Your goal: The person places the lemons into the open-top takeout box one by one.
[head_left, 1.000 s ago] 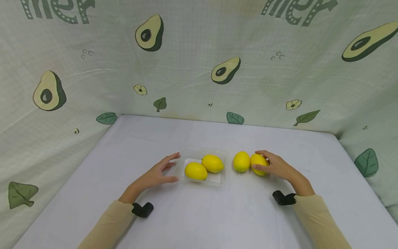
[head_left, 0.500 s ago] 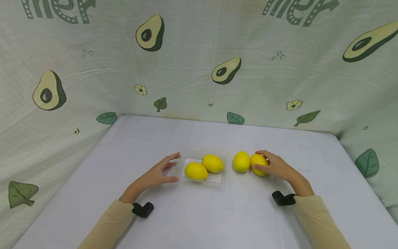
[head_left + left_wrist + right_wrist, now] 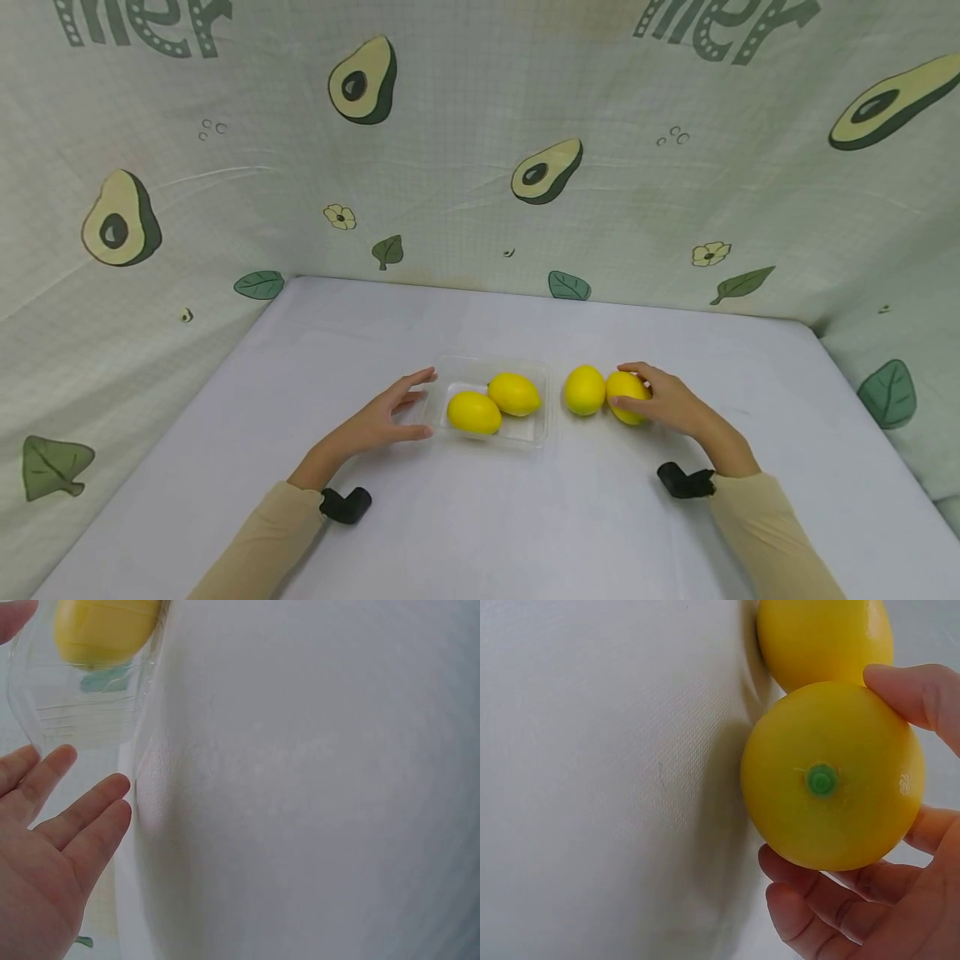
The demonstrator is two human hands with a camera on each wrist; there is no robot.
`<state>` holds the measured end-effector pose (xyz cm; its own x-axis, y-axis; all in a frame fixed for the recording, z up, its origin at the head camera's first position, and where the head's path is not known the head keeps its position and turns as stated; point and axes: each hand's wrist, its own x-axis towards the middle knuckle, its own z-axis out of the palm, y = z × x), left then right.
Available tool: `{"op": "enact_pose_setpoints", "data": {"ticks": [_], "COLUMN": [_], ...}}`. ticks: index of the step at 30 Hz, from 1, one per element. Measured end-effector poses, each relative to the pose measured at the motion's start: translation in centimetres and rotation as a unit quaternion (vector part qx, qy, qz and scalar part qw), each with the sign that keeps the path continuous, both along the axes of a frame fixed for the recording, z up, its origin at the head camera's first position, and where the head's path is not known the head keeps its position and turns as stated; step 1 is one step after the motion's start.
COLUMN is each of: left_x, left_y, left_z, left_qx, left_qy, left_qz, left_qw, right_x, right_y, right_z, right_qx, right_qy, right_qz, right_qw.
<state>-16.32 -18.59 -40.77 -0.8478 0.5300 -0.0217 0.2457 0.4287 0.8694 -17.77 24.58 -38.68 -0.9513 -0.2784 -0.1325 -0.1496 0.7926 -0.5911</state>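
Two yellow lemons, one nearer (image 3: 474, 413) and one farther (image 3: 514, 394), lie in a clear plastic tray (image 3: 529, 434). My left hand (image 3: 382, 419) has its fingers spread at the tray's left side, fingertips right at the rim. In the left wrist view the fingers (image 3: 97, 814) are nearly straight beside the clear wall. Right of the tray, my right hand (image 3: 670, 402) holds a lemon (image 3: 832, 802) between thumb and curled fingers. Its green stem end shows in the right wrist view. Another lemon (image 3: 584, 390) sits just left of the held one, close against it.
A white cloth covers the table (image 3: 480, 525). Behind it and at both sides hangs a pale curtain (image 3: 450, 108) printed with avocados and leaves. A black wrist mount (image 3: 347, 505) sticks out by the left sleeve, and a second mount (image 3: 684, 481) by the right.
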Motion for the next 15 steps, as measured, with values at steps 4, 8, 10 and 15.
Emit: {"op": "enact_pose_setpoints", "data": {"ticks": [4,8,10,15], "left_x": [0.0,0.0,0.0,0.0], "left_y": [-0.1,-0.1,-0.1,-0.1], "left_z": [0.0,0.0,0.0,0.0], "left_qx": [0.004,0.004,0.002,0.001], "left_qy": [0.001,0.002,0.003,0.001], "left_qz": [-0.003,-0.005,-0.005,-0.003], "left_qw": [1.0000,1.0000,1.0000,1.0000], "right_x": [0.2,0.3,0.4,0.7], "right_y": [0.0,-0.2,-0.3,-0.5], "right_z": [0.2,0.6,0.8,1.1], "right_qx": [0.005,0.005,0.002,0.001], "right_qy": [0.004,0.013,0.018,0.026], "right_qz": [-0.006,-0.007,-0.006,-0.010], "right_qw": [1.000,1.000,1.000,1.000]}}
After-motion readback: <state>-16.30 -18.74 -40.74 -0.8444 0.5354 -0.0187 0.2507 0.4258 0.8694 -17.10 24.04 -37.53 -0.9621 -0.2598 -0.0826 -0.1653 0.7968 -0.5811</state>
